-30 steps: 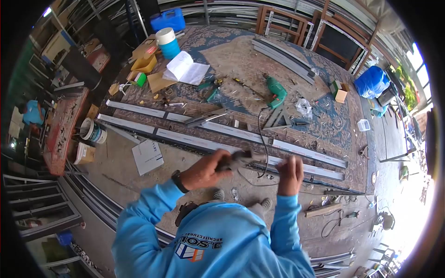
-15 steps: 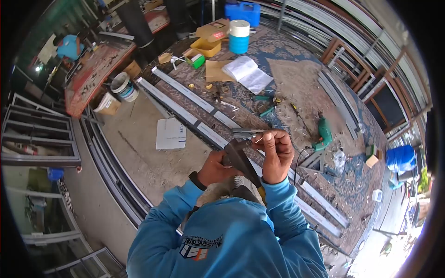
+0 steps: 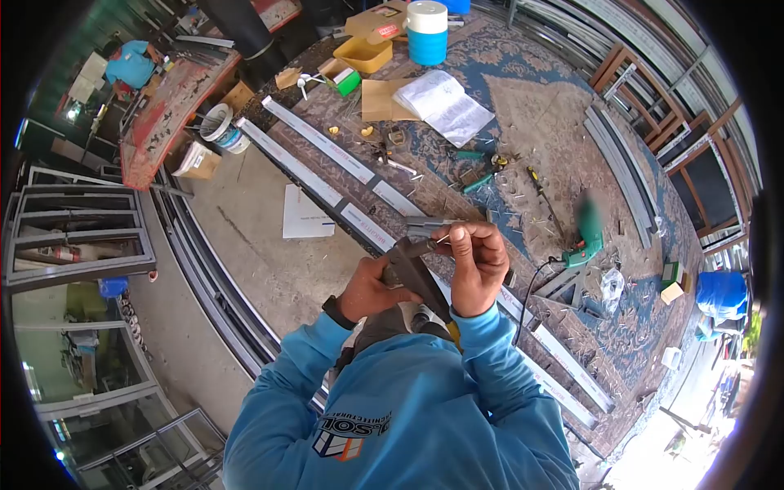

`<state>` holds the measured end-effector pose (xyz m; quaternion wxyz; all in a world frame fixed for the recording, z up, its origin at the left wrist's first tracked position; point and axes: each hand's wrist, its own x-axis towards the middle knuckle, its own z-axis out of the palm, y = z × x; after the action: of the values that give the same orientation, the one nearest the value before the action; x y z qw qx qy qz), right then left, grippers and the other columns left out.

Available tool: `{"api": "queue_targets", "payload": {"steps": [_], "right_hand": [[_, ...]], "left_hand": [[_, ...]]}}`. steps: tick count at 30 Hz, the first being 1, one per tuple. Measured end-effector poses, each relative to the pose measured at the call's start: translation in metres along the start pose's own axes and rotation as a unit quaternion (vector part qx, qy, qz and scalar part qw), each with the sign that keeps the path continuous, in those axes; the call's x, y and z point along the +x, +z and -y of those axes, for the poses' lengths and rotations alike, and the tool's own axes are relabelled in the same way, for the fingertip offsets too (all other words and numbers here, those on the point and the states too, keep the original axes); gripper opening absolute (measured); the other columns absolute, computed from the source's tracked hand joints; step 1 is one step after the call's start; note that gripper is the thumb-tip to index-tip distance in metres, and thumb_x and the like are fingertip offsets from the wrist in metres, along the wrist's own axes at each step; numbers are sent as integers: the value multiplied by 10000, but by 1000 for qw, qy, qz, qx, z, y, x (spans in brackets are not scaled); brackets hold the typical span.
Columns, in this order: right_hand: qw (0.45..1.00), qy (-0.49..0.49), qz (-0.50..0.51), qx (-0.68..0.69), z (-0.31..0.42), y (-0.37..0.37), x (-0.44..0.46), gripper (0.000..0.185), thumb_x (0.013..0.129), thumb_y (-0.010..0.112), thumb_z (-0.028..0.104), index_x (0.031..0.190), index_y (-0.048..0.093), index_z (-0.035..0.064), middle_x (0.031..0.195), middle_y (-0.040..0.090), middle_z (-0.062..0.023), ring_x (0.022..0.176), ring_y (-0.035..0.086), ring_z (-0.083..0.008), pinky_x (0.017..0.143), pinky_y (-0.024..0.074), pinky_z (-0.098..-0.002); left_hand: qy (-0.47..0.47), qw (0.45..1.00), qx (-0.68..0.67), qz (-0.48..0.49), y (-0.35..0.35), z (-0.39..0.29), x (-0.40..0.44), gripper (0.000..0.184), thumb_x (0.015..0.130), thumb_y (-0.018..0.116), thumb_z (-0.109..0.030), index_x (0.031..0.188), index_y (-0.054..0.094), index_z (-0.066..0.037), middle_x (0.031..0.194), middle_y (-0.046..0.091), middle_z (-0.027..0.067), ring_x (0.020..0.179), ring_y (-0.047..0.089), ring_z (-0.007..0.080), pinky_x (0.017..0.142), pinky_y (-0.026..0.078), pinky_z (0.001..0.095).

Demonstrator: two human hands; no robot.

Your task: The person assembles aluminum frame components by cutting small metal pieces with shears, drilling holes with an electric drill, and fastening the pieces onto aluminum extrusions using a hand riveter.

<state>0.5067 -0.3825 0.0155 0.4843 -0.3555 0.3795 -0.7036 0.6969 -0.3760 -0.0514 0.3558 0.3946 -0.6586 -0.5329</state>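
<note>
My left hand (image 3: 367,289) is closed around the dark body of a hand riveter (image 3: 425,286), holding it in front of my chest. The tool slants, with a yellow part (image 3: 453,331) at its lower end. Close to its nose, my right hand (image 3: 477,276) pinches a thin, shiny rivet (image 3: 443,239) between thumb and fingers. Whether the rivet's tip sits inside the nose is too small to tell. Beneath my hands, long metal profiles (image 3: 318,184) with printed white film run diagonally across the floor.
An open notebook (image 3: 445,106) lies on the patterned carpet, near a blue water jug (image 3: 427,37) and a yellow tub (image 3: 365,55). To the right is a green drill (image 3: 584,237) with its cord. Window frames (image 3: 77,220) stand left. A co-worker (image 3: 131,65) is at a red bench (image 3: 175,106).
My view has shifted slightly, so the surroundings sit differently. Both hands stay together at the riveter, with the rivet still pinched near its nose.
</note>
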Motion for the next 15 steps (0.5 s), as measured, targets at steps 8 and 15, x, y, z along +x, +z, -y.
{"api": "queue_targets", "payload": {"steps": [8,15], "right_hand": [[997,57,52,-16,-27,-14,1,68,993,657,37,1054,667,8,1042,708,-92,960,671,-154,829,561,-274],[792,-53,290,-535,-127,-144,83,561,880,787,309,1332,569,59,1269,615,-209,1232,586,-384,1013,480,-539]], "left_hand": [[-28,996,-82,15,-4,9,10,502,859,824,-180,1288,604,-41,975,751,87,727,661,116,644,529,290],[-143,977,-131,-86,-6,19,14,401,1021,645,-253,1331,496,-48,894,666,31,634,535,65,547,429,240]]}}
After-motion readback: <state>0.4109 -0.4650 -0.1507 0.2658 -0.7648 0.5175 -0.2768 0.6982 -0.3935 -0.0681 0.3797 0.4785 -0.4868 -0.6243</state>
